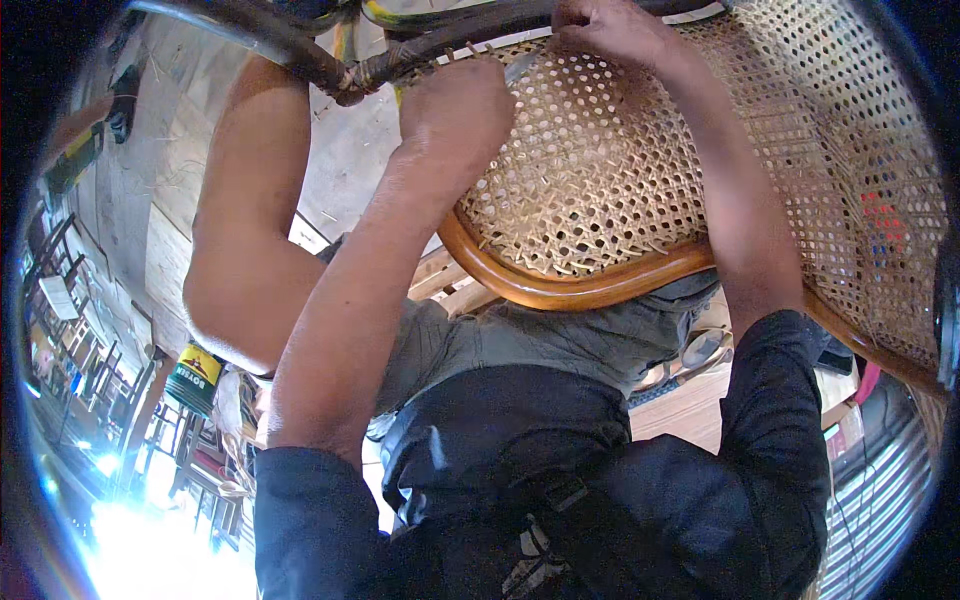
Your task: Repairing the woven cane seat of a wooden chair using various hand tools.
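Note:
A woven cane panel [600, 170] with a glossy brown wooden rim [560, 293] rests over my lap. My left hand [458, 108] is closed at the panel's far left edge, its fingers curled out of sight; what it grips is hidden. Small wooden pegs [476, 47] stick up just beyond its knuckles. My right hand [612, 32] is closed at the far edge, beside a dark wooden rail [480, 28]. Between the hands shows a short pale, flat piece [520, 66], too unclear to name. Loose cane ends [570, 265] poke out along the near rim.
Another stretch of woven cane [860, 190] curves away at the right. A green and yellow can [193, 380] stands at the left beyond my bare knee [235, 290]. Chair frames [90, 350] are stacked at the far left. Corrugated metal sheet [880, 490] lies at the lower right.

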